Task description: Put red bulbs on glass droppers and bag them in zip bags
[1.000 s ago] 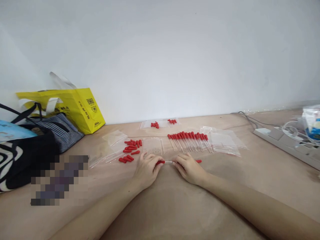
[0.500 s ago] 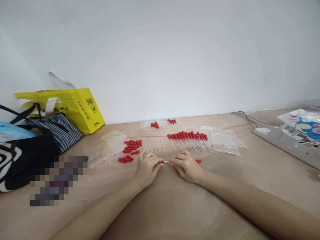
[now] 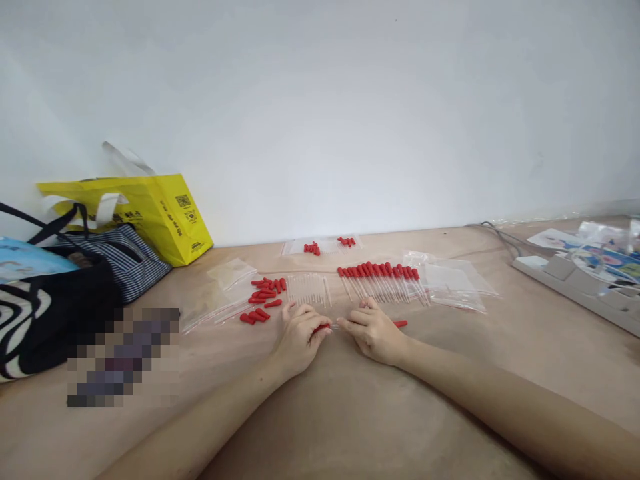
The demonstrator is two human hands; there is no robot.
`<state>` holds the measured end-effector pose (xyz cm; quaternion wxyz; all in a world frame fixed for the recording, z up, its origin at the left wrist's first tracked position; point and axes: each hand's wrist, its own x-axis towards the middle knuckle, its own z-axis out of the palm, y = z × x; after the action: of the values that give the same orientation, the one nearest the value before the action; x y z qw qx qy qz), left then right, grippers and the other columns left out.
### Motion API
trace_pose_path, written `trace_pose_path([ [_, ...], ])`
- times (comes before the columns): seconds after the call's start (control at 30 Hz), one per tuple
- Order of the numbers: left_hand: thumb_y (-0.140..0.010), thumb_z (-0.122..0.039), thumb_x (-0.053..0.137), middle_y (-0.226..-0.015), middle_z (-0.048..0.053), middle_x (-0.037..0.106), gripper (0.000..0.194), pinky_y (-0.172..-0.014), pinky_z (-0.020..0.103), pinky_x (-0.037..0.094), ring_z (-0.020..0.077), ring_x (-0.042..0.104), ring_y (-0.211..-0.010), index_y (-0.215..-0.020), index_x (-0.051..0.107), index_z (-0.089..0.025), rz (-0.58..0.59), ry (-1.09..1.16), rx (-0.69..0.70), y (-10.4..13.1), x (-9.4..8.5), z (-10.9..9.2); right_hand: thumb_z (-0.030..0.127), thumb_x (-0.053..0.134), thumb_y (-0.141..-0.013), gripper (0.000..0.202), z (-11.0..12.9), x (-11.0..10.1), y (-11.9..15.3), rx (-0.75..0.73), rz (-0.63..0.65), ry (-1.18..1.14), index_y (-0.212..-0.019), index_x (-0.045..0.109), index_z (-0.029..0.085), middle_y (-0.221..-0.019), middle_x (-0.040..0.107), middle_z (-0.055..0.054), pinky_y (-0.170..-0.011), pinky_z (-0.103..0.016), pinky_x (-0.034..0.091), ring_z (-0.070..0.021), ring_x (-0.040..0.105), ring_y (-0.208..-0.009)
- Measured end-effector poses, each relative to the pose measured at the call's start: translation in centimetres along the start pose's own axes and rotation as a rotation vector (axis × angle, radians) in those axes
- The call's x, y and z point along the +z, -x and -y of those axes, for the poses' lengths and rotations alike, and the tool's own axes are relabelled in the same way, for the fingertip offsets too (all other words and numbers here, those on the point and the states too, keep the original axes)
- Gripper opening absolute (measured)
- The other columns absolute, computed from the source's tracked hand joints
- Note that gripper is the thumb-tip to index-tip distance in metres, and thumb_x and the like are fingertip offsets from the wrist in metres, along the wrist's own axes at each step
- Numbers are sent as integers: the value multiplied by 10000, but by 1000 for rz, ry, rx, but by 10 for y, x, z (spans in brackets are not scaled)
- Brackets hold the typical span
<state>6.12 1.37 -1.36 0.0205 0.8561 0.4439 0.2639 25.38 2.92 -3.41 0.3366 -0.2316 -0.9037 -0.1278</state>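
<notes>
My left hand (image 3: 303, 337) is closed on a red rubber bulb, mostly hidden by the fingers. Facing it, my right hand (image 3: 374, 333) pinches a thin clear glass dropper tube (image 3: 335, 327), whose end meets the bulb between my hands. How far the tube sits inside cannot be made out. Another red bulb (image 3: 401, 324) pokes out on the far side of my right hand. Loose red rubber bulbs (image 3: 264, 293) lie beyond my left hand, beside a row of bare glass tubes (image 3: 307, 290). Behind my right hand several droppers with red bulbs (image 3: 383, 277) lie side by side.
Clear zip bags lie at left (image 3: 225, 293) and right (image 3: 455, 283). Against the wall rests a bag with more red bulbs (image 3: 313, 249). A yellow bag (image 3: 170, 217) and black bag (image 3: 55, 313) stand left; a white power strip (image 3: 575, 287) lies right.
The view has shifted slightly, so everything sits a little further right. My hands keep their hold, with less of the glass tube showing between them.
</notes>
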Motion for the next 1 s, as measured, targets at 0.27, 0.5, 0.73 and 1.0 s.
trace_pose_path([
  [0.27,-813,-287,497,-780,-19,670,118,-933,476,142,161,536,-786,-833,602,-236,-26,-11,41,0,-2,2,135,349,-848,258,2,-2,0,76,-5,-8,-921,596,153,-632,544,-13,-699,-292,280,-112,449,-588],
  [0.5,-782,-298,547,-742,-42,675,85,-960,497,76,164,545,-785,-811,614,-255,-65,-59,90,0,-10,5,211,406,-853,200,0,-6,1,156,-34,5,-825,600,172,-629,577,1,-739,-298,258,-104,483,-610],
  [0.73,-799,-266,519,-685,-43,667,113,-974,491,77,153,555,-741,-749,616,-237,-147,-58,114,1,-6,-2,188,431,-825,175,3,-4,1,186,-79,3,-763,594,171,-592,577,10,-758,-312,236,-103,460,-606],
  [1.0,-800,-256,512,-677,-50,656,111,-985,486,56,142,561,-721,-742,599,-220,-147,-22,150,1,-5,-6,177,431,-812,167,6,-5,0,174,-112,-18,-746,584,171,-572,570,22,-776,-322,223,-97,441,-598],
])
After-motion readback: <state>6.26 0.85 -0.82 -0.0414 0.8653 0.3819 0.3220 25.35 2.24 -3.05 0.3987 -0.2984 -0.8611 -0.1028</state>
